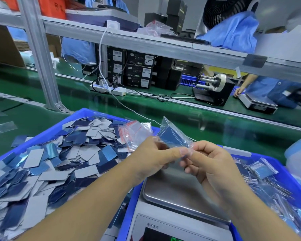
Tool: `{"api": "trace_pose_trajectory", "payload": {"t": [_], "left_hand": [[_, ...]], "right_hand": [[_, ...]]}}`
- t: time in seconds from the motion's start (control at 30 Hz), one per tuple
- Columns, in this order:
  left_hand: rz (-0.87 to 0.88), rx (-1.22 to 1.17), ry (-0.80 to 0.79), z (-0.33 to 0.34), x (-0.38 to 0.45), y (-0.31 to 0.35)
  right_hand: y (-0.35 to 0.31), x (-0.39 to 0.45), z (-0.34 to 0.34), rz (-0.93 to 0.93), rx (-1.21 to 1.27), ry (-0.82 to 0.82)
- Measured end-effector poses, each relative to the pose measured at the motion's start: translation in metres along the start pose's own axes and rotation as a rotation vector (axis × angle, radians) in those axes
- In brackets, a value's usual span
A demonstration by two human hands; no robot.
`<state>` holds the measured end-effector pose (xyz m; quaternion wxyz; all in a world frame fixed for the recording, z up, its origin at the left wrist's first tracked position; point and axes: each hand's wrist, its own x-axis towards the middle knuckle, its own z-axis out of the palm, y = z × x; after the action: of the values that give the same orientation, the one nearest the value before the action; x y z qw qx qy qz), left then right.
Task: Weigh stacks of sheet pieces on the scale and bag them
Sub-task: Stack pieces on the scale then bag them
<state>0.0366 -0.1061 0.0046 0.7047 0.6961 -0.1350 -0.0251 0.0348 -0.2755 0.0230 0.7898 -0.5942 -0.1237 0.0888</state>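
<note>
Two hands meet above the scale (177, 192), both pinching one small clear bag (174, 136) with a stack of blue sheet pieces inside. At far left, the blue bin (71, 117) on the green counter (215, 126) holds loose grey and blue sheet pieces (47, 164); a bundle of unused red-striped bags (135, 133) lies at its right edge. The left hand (153, 157) grips the bag's near edge, thumb pressed flat on the plastic, fingers curled beneath. The right hand (210, 164) pinches the same edge just beside it, thumb tips almost touching. The bag extends up and away from the fingers, long axis tilted up and to the left, opening apparently at the pinched end. Judged step: sealing the strip. The scale's steel pan is bare. To the right, a second bin (292, 181) holds filled bags (262, 171), nearer the right hand.
</note>
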Motion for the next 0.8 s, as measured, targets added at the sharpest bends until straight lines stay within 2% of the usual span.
{"api": "trace_pose_trajectory", "payload": {"t": [0.27, 0.47, 0.57, 0.7, 0.8], "left_hand": [[0.031, -0.045, 0.07, 0.002, 0.001, 0.002], [-0.025, -0.148, 0.048, 0.003, 0.0, 0.0], [-0.034, -0.171, 0.035, -0.001, 0.002, 0.0], [-0.018, -0.106, 0.032, 0.001, 0.003, -0.001], [0.007, -0.139, 0.06, 0.003, 0.003, -0.001]], "right_hand": [[-0.001, 0.001, -0.008, 0.03, 0.025, -0.123], [0.002, 0.004, -0.006, -0.128, -0.182, 0.099], [0.001, 0.007, -0.015, -0.254, -0.42, 0.181], [-0.003, 0.004, -0.016, -0.454, -0.703, 0.168], [-0.004, 0.002, -0.017, -0.509, -0.794, 0.155]]}}
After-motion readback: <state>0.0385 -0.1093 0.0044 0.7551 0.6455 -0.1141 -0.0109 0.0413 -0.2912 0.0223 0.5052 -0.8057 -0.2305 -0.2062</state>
